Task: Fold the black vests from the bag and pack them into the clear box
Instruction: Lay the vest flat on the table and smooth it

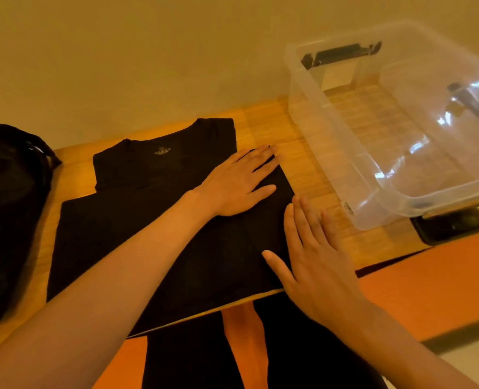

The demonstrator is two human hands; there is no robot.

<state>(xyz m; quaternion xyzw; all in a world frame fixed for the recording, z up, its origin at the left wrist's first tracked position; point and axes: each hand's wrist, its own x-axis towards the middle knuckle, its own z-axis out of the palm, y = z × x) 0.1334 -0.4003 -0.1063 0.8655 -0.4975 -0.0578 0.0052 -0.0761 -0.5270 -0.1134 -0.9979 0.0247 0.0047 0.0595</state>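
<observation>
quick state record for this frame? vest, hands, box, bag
vest: black, flat on the table, neckline away from the person
left hand: palm flat on vest
right hand: flat, fingers straight, at vest's right edge
clear box: right of vest, no vest inside
bag: black, left of vest

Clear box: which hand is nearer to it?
Right. The right hand lies flat beside the near corner of the clear box; the left hand presses the black vest farther left.
</observation>
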